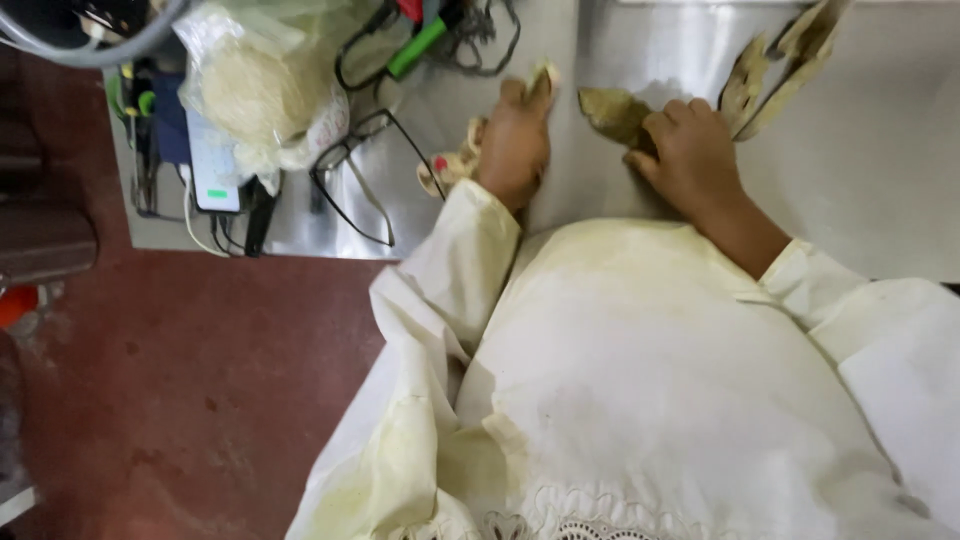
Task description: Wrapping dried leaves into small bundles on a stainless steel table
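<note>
two hands on the steel table (860, 170), each gripping a yellowish scrap.
right hand (690, 160) curls over an olive-brown piece (612, 112) pointing up-left toward the left hand (515, 140), which presses a pale scrap (541, 82) flat; eyeglasses (365, 170) lie left.

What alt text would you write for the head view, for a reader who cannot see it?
A person in a cream garment presses the left hand and right hand on greenish-brown leaf pieces on a steel table. Eyeglasses, a phone and a plastic bag lie to the left.
</note>
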